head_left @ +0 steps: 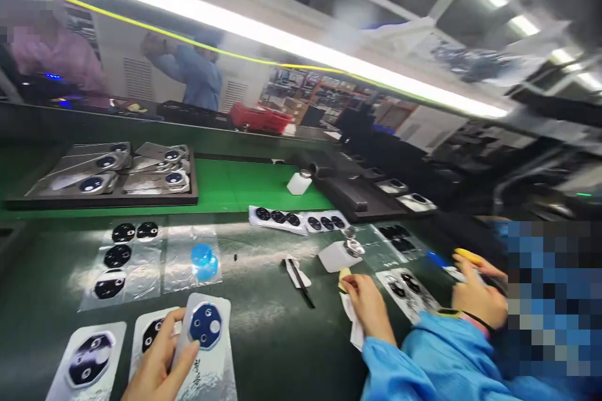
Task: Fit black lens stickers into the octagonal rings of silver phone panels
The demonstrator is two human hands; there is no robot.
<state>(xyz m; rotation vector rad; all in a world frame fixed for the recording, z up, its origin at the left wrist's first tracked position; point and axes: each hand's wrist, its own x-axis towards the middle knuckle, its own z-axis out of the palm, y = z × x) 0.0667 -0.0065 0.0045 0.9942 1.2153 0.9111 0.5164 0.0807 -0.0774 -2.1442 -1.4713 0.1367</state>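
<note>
At the lower left, my left hand grips a pale phone back cover between thumb and fingers. A dark blue octagonal camera lens plate sits on its upper end. Two similar covers lie beside it: one partly hidden behind my hand, another phone cover further left. My right hand is closed, pinching a small yellow piece with white cloth or paper hanging below. Just above it stands a white dispenser bottle with a metal top. Black tweezers lie on white paper between my hands.
A dark tray of covers stands at the back left. Clear sheets hold black lens plates and blue round films. A second white bottle stands on the green mat. At right, a co-worker's hands hold something yellow and blue.
</note>
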